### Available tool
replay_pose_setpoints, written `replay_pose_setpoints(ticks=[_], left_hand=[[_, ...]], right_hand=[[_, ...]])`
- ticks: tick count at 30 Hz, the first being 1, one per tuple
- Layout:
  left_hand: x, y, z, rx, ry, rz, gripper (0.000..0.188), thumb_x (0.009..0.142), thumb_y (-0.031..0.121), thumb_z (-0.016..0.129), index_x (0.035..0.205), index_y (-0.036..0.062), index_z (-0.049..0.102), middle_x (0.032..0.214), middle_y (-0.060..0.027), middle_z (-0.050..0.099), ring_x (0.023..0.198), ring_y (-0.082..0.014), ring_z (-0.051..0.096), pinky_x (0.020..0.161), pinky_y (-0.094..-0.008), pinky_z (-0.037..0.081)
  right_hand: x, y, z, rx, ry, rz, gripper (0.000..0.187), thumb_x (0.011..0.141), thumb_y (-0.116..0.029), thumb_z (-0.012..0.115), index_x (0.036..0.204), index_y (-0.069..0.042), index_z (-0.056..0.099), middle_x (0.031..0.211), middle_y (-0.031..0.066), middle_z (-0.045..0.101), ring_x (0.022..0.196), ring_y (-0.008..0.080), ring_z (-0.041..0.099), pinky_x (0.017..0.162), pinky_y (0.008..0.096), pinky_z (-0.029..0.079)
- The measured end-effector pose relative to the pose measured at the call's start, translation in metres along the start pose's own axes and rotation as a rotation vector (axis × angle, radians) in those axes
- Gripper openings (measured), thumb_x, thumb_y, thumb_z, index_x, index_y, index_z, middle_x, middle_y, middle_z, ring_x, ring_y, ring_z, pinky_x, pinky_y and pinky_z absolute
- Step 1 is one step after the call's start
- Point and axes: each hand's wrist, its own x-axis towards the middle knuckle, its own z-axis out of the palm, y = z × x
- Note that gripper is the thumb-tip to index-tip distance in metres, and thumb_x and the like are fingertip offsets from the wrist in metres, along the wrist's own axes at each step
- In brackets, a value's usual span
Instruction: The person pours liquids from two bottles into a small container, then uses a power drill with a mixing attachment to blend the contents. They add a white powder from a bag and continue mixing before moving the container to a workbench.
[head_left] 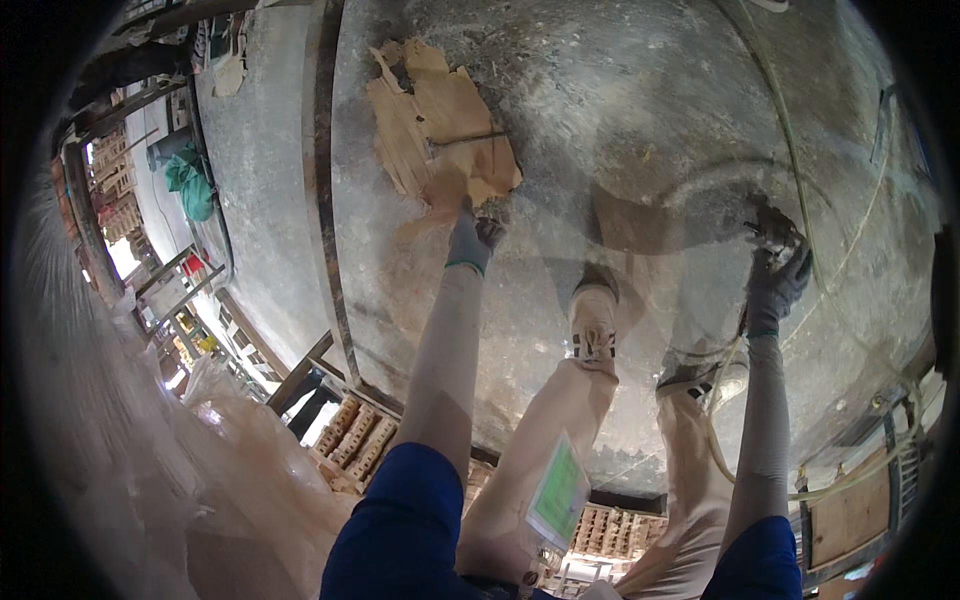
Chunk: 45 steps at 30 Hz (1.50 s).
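My right hand [777,285], in a grey glove, is closed round a dark spray gun [772,228] at the right. A pale hose [715,440] hangs below that hand and loops off to the right. My left hand [474,240], gloved in grey with a green cuff edge, is at the near end of a torn brown sheet [450,105] that looks like cardboard. Its fingers are curled, and what is in them is hard to make out beside a blurred tan patch. On the sheet lies a thin dark rod-like piece [468,138].
The stained grey floor [620,120] has a dark strip [325,200] along its left. Another hose [785,110] runs down the right. Clear plastic film [230,450] bulges at lower left, near stacked wooden pieces [355,440]. A green cloth [190,182] hangs at far left. My shoes [594,325] stand between my hands.
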Motion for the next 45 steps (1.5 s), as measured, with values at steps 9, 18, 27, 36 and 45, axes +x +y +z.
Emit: replay_pose_setpoints(ticks=[9, 18, 27, 36, 45], left_hand=[[0.022, -0.030, -0.023, -0.144, -0.078, 0.281, 0.026, 0.094, 0.016, 0.043, 0.118, 0.0094, 0.050, 0.109, -0.0066, 0.057, 0.095, -0.0220, 0.057, 0.083, -0.0372, 0.051], [-0.066, -0.089, -0.100, -0.146, -0.267, 0.254, 0.038, 0.091, 0.011, 0.050, 0.127, 0.0065, 0.040, 0.121, -0.0109, 0.051, 0.109, -0.0290, 0.052, 0.092, -0.0497, 0.047], [-0.253, -0.083, -0.137, 0.210, -0.282, 0.360, 0.041, 0.094, 0.026, 0.047, 0.128, 0.0062, 0.039, 0.125, -0.0088, 0.048, 0.111, -0.0233, 0.050, 0.094, -0.0421, 0.043], [-0.431, -0.095, -0.031, 0.467, -0.352, 0.372, 0.033, 0.092, 0.020, 0.052, 0.119, 0.0022, 0.049, 0.110, -0.0077, 0.056, 0.101, -0.0199, 0.054, 0.088, -0.0378, 0.047], [-0.575, -0.232, 0.145, 1.105, -0.754, 0.497, 0.029, 0.090, 0.017, 0.054, 0.115, 0.0009, 0.052, 0.106, -0.0074, 0.057, 0.097, -0.0186, 0.056, 0.085, -0.0353, 0.048]], right_hand=[[-0.037, -0.251, 0.080, 0.340, -0.477, -0.787, 0.049, 0.082, -0.020, 0.060, 0.127, -0.008, 0.042, 0.125, 0.0152, 0.045, 0.118, 0.0297, 0.040, 0.100, 0.0394, 0.032], [-0.133, -0.265, 0.084, 0.027, -0.873, -0.773, 0.017, 0.074, -0.018, 0.059, 0.088, -0.009, 0.063, 0.084, 0.0110, 0.061, 0.082, 0.0283, 0.060, 0.071, 0.0405, 0.047], [-0.187, -0.167, -0.035, 0.600, -0.980, -0.524, 0.026, 0.085, -0.031, 0.051, 0.094, -0.009, 0.062, 0.083, 0.0134, 0.063, 0.078, 0.0308, 0.062, 0.068, 0.0420, 0.048], [-0.097, -0.045, -0.269, 0.871, -0.702, -0.352, 0.023, 0.080, -0.026, 0.053, 0.090, -0.004, 0.055, 0.087, 0.0157, 0.056, 0.081, 0.0340, 0.057, 0.069, 0.0441, 0.046], [-0.026, 0.176, -0.434, 0.924, -0.051, 0.137, 0.023, 0.080, -0.025, 0.054, 0.095, -0.008, 0.056, 0.089, 0.0127, 0.057, 0.085, 0.0310, 0.057, 0.072, 0.0408, 0.047]])
